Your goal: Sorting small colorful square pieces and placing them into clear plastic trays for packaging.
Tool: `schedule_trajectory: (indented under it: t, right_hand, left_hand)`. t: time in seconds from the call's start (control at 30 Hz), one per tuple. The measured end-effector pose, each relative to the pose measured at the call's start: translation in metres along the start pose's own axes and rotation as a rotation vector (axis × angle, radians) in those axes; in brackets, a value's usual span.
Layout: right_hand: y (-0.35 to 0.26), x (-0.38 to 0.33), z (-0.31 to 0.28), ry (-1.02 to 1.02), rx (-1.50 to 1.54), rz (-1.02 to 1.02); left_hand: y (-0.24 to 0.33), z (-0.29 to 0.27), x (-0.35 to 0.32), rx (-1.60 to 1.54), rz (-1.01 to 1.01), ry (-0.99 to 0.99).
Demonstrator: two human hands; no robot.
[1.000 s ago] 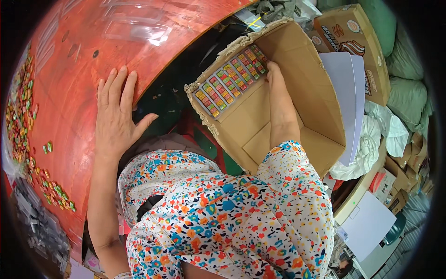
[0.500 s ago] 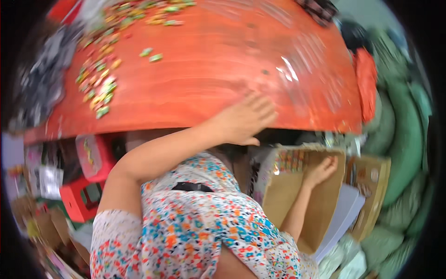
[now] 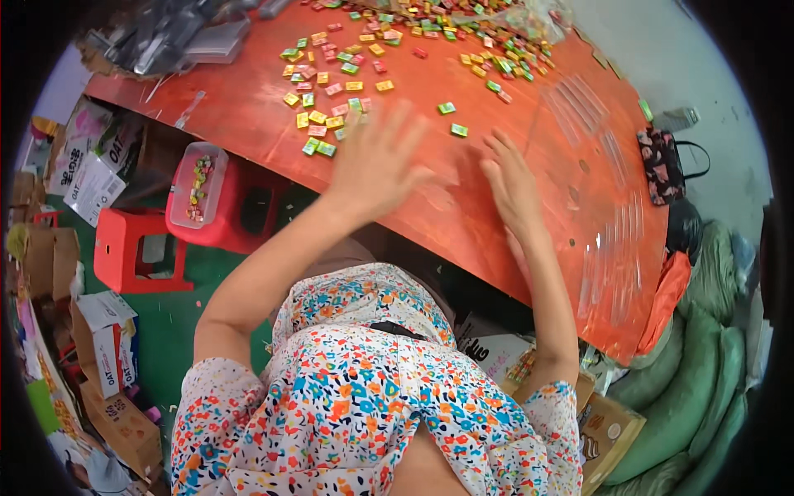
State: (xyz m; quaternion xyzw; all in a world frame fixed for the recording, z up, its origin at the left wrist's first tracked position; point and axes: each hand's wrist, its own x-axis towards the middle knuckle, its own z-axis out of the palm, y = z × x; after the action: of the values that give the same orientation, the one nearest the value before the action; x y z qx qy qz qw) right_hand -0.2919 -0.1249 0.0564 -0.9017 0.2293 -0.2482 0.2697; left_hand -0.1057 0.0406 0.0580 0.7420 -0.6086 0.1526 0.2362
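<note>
Both hands, the left [image 3: 376,161] and the right [image 3: 511,183], spread open and empty on the red worktop [image 3: 529,107], the left nearer the candies [image 3: 331,116] scattered just beyond its fingertips.

left hand [image 3: 376,161] motion-blurred; small coloured packets [image 3: 331,107] too tiny to identify.

The table [image 3: 513,240] is glossy orange-red. Small wrapped sweets [image 3: 331,99] show green, yellow, pink and orange. The stool [image 3: 136,252] is red, the sacks [image 3: 703,364] green, the floor [image 3: 178,322] dark green, the handbag [image 3: 662,165] floral black.
</note>
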Motion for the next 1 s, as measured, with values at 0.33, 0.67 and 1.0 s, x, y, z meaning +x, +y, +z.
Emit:
schedule_trajectory:
  t: [0.33, 0.67, 1.0]
  right_hand:
    - [-0.067, 0.069, 0.075, -0.038, -0.061, -0.486]
    - [0.051, -0.105, -0.114, 0.204, -0.789, 0.294]
    - [0.105, -0.189, -0.151, 0.079, -0.783, 0.673]
  left_hand:
    - [-0.07, 0.009, 0.009, 0.486, -0.187, -0.352]
    - [-0.08, 0.027, 0.028, 0.414, -0.229, -0.359]
    - [-0.096, 0.034, 0.016, 0.43, -0.124, -0.197]
